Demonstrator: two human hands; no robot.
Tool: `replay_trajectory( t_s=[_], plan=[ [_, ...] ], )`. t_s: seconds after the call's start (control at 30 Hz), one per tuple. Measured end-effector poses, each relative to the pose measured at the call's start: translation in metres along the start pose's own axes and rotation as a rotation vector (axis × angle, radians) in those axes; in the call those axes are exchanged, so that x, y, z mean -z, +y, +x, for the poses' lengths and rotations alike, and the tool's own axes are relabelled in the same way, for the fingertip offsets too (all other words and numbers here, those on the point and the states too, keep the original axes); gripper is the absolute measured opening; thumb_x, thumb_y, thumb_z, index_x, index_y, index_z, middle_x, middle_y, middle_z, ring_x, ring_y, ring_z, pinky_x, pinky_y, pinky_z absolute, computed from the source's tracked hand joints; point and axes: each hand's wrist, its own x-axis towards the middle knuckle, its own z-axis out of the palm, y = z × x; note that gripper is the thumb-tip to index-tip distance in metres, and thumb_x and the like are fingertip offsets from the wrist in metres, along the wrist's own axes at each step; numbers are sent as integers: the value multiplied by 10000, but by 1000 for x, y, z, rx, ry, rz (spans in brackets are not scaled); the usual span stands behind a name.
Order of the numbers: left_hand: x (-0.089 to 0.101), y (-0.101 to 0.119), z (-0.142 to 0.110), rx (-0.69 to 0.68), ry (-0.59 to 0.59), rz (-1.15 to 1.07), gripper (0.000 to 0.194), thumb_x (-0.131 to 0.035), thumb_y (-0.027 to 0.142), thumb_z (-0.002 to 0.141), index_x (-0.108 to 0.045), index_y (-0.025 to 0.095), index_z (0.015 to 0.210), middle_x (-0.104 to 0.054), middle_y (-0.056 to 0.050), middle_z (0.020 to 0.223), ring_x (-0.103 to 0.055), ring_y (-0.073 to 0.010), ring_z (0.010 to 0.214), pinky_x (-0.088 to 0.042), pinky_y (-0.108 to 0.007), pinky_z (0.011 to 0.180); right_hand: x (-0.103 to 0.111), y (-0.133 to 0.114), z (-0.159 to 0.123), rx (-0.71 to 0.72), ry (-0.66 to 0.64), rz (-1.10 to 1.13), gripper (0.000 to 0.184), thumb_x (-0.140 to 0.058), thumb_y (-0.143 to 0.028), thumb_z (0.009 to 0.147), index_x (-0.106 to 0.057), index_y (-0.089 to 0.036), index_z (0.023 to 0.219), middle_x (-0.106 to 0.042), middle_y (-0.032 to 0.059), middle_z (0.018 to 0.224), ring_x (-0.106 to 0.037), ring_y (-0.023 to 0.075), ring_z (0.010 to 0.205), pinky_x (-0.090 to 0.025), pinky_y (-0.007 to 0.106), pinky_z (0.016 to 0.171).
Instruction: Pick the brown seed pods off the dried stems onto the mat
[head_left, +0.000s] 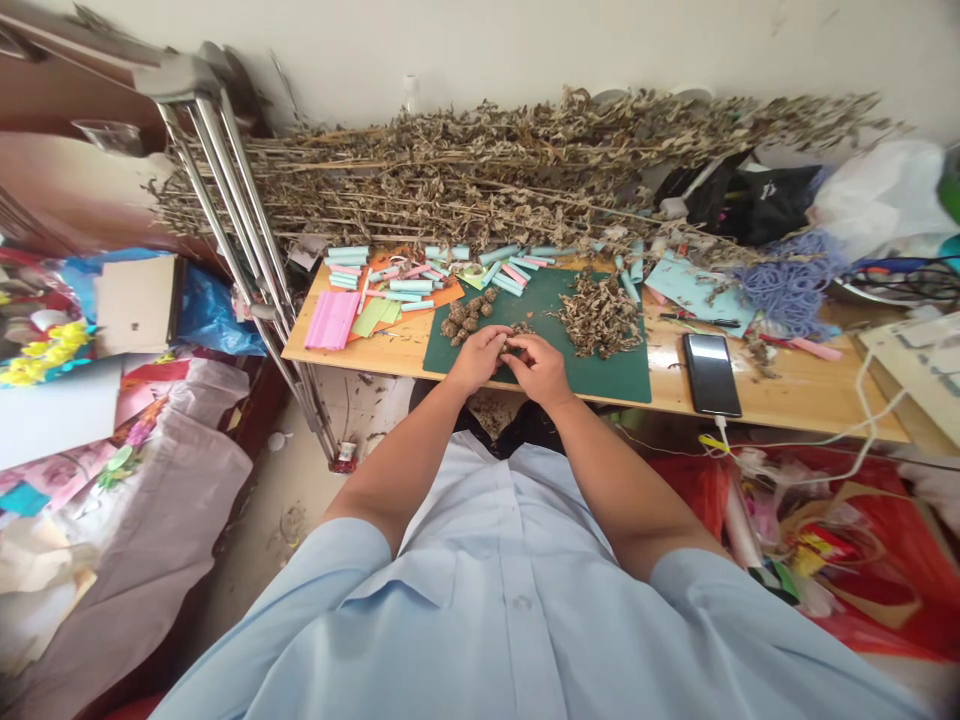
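Left hand [478,360] and right hand [537,370] clenched, both pinching a crumbled dried-leaf wad [514,346] — held over the green cutting mat [607,380], leaf balls [462,320] just beside.

The clump [514,345] of dried leaf sits pinched between your left hand [476,360] and right hand [537,368], mostly hidden by them, above the near edge of the green mat [622,380]. Just left of it lie the balls [465,318], about a dozen rough, dark brown lumps of leaf, loosely grouped on the mat, several touching. Further right, well apart from them, sits the heap [598,316] of crumpled, dry, grey-brown leaves, loose and ragged, with stray bits scattered around its edges.
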Motion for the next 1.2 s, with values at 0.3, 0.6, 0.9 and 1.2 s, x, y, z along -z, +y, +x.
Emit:
replay_trajectory(
  t_s=[0.3,0.6,0.9,1.2],
  plan=[
    [-4,-6,3,-87,63,164,242,-465,244,965,-663,132,1045,-551,19,663,-487,-88,569,-406,-218,581,-1,0,0,91,4,-59,159,-622,-284,953,-742,-231,1042,-750,87,1023,-700,216,910,-596,380,856],
    [-3,3,-3,-106,40,325,222,-491,286,962,-577,169,794,-535,13,675,-501,-119,687,-407,-231,664,-4,-1,-3,59,-16,-191,167,-560,-255,948,-688,-226,844,-688,56,794,-629,191,738,-543,325,742],
    [-4,-1,-1,-131,19,234,140,-528,254,929,-614,156,877,-566,13,730,-496,-102,678,-410,-221,670,1,-5,3,-112,-28,-65,148,-602,-287,879,-704,-217,799,-717,35,761,-629,171,679,-534,305,682],
    [-7,4,-3,20,42,31,254,-518,234,937,-665,145,1124,-534,32,668,-458,-67,555,-404,-189,577,7,-9,8,-370,-12,174,160,-637,-323,852,-735,-198,833,-659,-16,564,-620,160,506,-528,289,556]
  ],
)
